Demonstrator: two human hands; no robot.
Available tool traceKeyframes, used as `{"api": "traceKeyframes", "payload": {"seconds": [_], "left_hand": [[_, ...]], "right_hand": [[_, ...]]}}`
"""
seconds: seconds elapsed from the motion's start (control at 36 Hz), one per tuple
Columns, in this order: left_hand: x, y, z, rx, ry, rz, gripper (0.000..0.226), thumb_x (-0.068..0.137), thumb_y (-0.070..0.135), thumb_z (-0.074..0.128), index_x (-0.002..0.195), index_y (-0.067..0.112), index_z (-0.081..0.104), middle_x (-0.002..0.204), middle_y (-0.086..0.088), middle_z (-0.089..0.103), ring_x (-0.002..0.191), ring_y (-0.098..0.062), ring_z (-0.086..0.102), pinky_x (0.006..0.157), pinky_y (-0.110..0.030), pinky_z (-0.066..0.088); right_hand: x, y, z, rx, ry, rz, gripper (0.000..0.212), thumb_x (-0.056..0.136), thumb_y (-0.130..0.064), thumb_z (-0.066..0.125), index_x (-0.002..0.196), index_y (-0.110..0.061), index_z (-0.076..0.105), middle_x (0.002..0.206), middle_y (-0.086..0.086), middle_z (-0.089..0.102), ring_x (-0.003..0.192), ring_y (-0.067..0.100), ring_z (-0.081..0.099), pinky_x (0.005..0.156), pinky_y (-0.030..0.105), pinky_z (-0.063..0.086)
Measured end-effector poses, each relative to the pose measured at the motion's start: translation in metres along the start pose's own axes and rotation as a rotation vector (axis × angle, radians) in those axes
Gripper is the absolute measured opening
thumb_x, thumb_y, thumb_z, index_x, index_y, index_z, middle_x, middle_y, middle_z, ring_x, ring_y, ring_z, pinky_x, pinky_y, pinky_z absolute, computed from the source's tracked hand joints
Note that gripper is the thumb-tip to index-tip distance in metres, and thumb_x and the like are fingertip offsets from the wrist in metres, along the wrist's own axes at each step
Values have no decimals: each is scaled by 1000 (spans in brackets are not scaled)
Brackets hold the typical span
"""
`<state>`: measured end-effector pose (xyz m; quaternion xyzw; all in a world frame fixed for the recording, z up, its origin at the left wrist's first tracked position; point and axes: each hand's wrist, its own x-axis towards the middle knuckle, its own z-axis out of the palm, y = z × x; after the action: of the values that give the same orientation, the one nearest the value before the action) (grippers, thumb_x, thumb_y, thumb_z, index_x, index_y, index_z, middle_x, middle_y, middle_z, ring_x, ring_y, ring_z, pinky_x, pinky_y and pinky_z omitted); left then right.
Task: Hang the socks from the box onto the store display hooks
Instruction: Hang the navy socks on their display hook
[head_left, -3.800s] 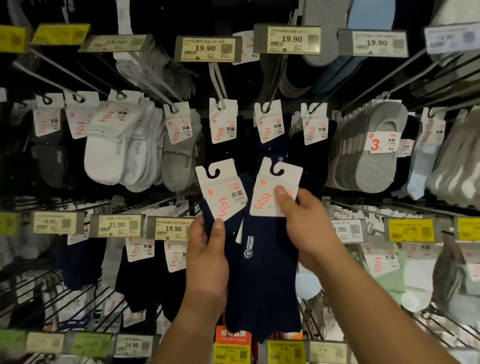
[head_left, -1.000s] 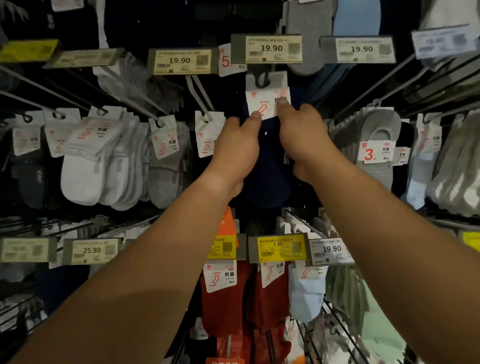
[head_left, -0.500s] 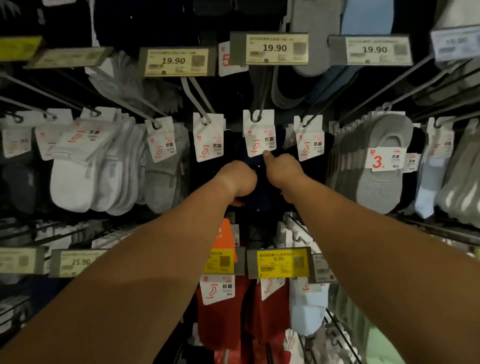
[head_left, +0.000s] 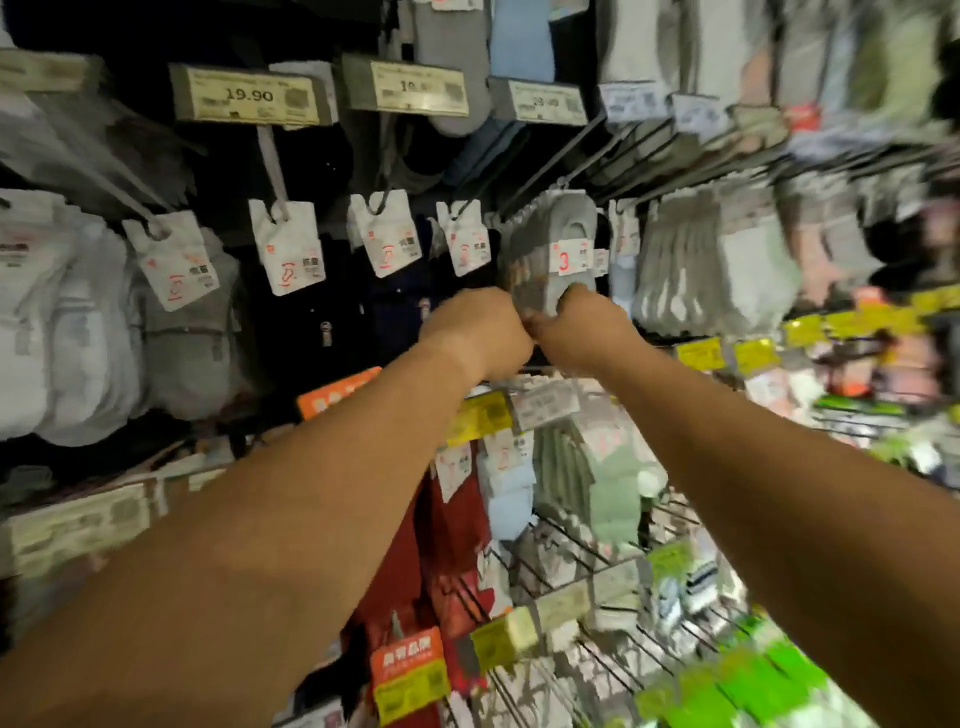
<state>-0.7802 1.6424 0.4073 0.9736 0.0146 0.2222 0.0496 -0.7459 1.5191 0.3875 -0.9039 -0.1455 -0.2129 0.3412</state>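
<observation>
The frame is smeared by head motion. The navy socks on a white header card (head_left: 385, 236) hang from a display hook (head_left: 383, 200) in the middle row. Just below and right of them my left hand (head_left: 475, 330) is curled like a fist with nothing visible in it. My right hand (head_left: 584, 322) sits beside it, thumb side touching the left. Its fingers lie against the toe of a grey low-cut sock bundle (head_left: 563, 244); blur hides whether they grip it. No box is in view.
White and grey socks (head_left: 104, 322) fill the hooks at left, with price tags (head_left: 249, 96) above. Pale grey socks (head_left: 717, 260) hang at right. Red socks (head_left: 452, 535), green socks (head_left: 615, 493) and bare wire hooks (head_left: 582, 566) are in the lower rows.
Both hands let go of the navy socks, which now hang on the hook. The hands dropped and drifted right toward the grey bundle, and my view swung right.
</observation>
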Motion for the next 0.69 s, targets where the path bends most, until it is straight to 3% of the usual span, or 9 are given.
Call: {"api": "traceKeyframes", "payload": {"seconds": [0.08, 0.14, 0.25, 0.36, 0.5, 0.56, 0.61, 0.69], "left_hand": [[-6, 44, 20, -80, -63, 114, 31, 96, 43, 54, 92, 13, 62, 101, -10, 65, 81, -28, 58, 60, -29, 39], [-13, 81, 34, -122, -96, 188, 36, 95, 48, 56, 90, 12, 61, 102, -14, 65, 86, -34, 59, 63, -31, 42], [-36, 166, 59, -194, -133, 373, 45, 96, 45, 52, 122, 12, 66, 130, -17, 64, 113, -37, 62, 84, -37, 50], [-65, 255, 71, -299, -198, 537, 38, 99, 39, 51, 116, 9, 67, 127, -17, 64, 113, -36, 60, 82, -34, 45], [-105, 356, 79, -396, -281, 694, 38, 99, 42, 51, 100, 6, 66, 113, -19, 64, 104, -36, 60, 76, -34, 41], [-119, 394, 83, -425, -326, 740, 35, 100, 40, 51, 92, 7, 62, 103, -18, 64, 99, -36, 60, 73, -35, 42], [-129, 432, 90, -452, -365, 775, 39, 100, 41, 51, 98, 5, 66, 103, -18, 66, 99, -37, 61, 77, -37, 48], [-143, 482, 100, -470, -403, 797, 42, 100, 43, 52, 122, 9, 64, 124, -15, 64, 114, -35, 59, 89, -37, 48]], "right_hand": [[-37, 42, -37, -93, 47, 147, 51, 94, -51, 55, 119, -7, 51, 122, 19, 60, 107, 36, 58, 71, 32, 36], [-63, 73, -65, -176, 94, 231, 53, 94, -53, 54, 117, -5, 54, 124, 23, 60, 112, 38, 58, 74, 34, 40], [-127, 131, -127, -309, 136, 414, 61, 97, -51, 50, 129, 1, 48, 132, 24, 57, 121, 38, 54, 87, 36, 44], [-186, 180, -190, -379, 200, 557, 63, 98, -52, 48, 135, -1, 46, 128, 21, 60, 114, 38, 59, 88, 38, 46], [-251, 241, -263, -465, 258, 734, 48, 96, -53, 51, 104, -6, 55, 97, 13, 62, 85, 31, 58, 69, 33, 42], [-274, 263, -291, -504, 268, 788, 50, 97, -52, 49, 114, -6, 57, 103, 14, 62, 92, 32, 60, 70, 33, 44], [-295, 286, -315, -530, 273, 857, 53, 97, -50, 48, 124, -4, 52, 115, 18, 62, 103, 35, 60, 74, 33, 43], [-315, 321, -344, -567, 278, 911, 63, 93, -55, 48, 133, -6, 50, 117, 16, 65, 100, 33, 63, 71, 31, 45]]}}
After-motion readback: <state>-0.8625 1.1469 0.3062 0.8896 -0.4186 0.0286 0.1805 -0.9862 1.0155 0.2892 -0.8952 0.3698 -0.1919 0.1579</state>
